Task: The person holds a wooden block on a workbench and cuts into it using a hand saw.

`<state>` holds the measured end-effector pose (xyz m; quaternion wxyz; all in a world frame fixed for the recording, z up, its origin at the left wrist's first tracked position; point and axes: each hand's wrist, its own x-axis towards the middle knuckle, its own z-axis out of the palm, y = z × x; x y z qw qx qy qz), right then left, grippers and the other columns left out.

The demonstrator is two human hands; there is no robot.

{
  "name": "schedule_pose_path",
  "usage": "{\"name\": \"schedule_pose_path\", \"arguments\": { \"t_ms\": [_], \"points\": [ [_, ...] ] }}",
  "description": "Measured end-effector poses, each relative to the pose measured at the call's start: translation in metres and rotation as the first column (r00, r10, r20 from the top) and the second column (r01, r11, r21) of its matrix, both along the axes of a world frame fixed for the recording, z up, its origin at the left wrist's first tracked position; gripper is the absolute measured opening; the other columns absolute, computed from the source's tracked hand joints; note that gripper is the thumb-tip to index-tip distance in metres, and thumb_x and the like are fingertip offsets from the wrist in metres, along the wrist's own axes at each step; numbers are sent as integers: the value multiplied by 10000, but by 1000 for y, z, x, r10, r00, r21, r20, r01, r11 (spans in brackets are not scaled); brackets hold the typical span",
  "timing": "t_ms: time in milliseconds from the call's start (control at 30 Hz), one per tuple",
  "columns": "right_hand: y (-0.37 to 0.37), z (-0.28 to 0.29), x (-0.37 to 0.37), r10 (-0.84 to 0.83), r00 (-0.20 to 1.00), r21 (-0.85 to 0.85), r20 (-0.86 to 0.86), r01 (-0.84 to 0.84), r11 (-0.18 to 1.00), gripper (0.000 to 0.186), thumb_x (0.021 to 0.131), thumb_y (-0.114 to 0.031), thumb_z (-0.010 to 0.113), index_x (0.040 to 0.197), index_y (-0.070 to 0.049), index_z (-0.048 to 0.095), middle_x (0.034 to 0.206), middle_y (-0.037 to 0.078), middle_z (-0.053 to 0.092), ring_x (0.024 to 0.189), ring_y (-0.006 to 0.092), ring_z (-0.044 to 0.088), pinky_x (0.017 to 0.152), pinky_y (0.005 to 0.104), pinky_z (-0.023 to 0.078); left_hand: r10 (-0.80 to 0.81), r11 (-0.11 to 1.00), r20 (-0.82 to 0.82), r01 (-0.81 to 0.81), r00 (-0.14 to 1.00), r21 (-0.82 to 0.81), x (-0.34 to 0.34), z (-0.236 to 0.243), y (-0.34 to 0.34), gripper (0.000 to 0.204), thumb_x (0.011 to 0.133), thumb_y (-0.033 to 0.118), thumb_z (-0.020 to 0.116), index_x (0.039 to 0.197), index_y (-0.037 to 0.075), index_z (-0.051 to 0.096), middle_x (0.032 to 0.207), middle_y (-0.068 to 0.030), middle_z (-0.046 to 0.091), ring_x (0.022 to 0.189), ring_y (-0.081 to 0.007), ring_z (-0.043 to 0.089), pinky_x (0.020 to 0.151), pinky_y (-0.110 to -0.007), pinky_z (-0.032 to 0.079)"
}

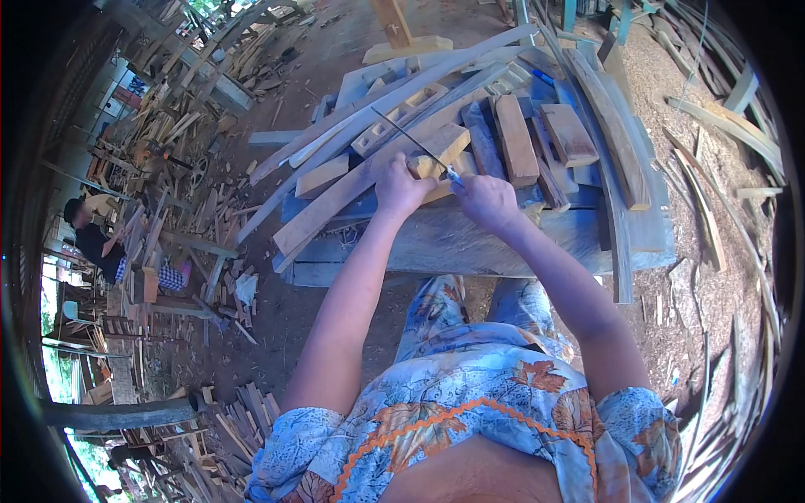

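My right hand [489, 199] is closed around the pale handle of a slim, dark file [411, 137], whose long blade points away to the far left. The blade lies across a short wooden block [446, 147]. My left hand [401, 184] grips the near left end of that block, its thumb close to the file. Beneath the block runs a long plank [335, 204], laid slantwise on the wooden workbench [503, 243]. Just right of the block are a dark wood piece [481, 138] and a reddish-brown block [514, 141].
Long strips [402, 88] and a slotted wooden piece [394, 122] lie on the far left of the bench. A blue pen-like object [543, 77] is at the far right, near a long board [608, 126]. Scrap wood covers the floor; another person [94, 239] sits far left.
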<state>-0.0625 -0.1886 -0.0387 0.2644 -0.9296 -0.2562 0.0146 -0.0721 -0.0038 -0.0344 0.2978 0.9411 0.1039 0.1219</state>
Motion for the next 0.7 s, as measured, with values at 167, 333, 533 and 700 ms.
{"name": "schedule_pose_path", "arguments": {
  "t_ms": [167, 333, 533, 700],
  "points": [
    [-41, -12, -38, -37, 997, -76, -70, 32, 997, 271, 882, -318, 526, 940, -67, 612, 752, 164, 650, 730, 345, 643, 673, 451, 496, -17, 1000, 104, 16, 994, 14, -2, -10, 12, 488, 557, 320, 762, 834, 9, 508, 818, -188, 607, 834, -364, 608, 740, -434, 477],
    [-53, -3, -41, -55, 994, -124, -90, 44, 991, 274, 885, -327, 524, 936, -72, 608, 764, 177, 650, 735, 348, 642, 676, 450, 498, -13, 1000, 40, 13, 999, -3, -3, -6, 12, 512, 566, 321, 759, 879, -4, 516, 856, -201, 618, 869, -365, 612, 761, -428, 477],
    [8, -2, 10, 1, 1000, -7, 1, -1, 1000, 242, 887, -289, 510, 928, -78, 621, 766, 168, 654, 731, 335, 644, 669, 444, 499, -8, 999, -15, 9, 1000, 30, 1, -3, 1, 554, 575, 327, 767, 931, -11, 512, 848, -202, 626, 869, -365, 620, 762, -431, 484],
    [-14, -13, -16, 6, 1000, -2, 6, -6, 1000, 217, 885, -278, 511, 932, -93, 615, 735, 173, 646, 729, 341, 643, 661, 446, 498, 7, 1000, 40, -8, 999, 21, -4, -9, 10, 549, 571, 328, 767, 921, -13, 517, 819, -192, 630, 844, -361, 627, 750, -426, 489]
  ]
}}
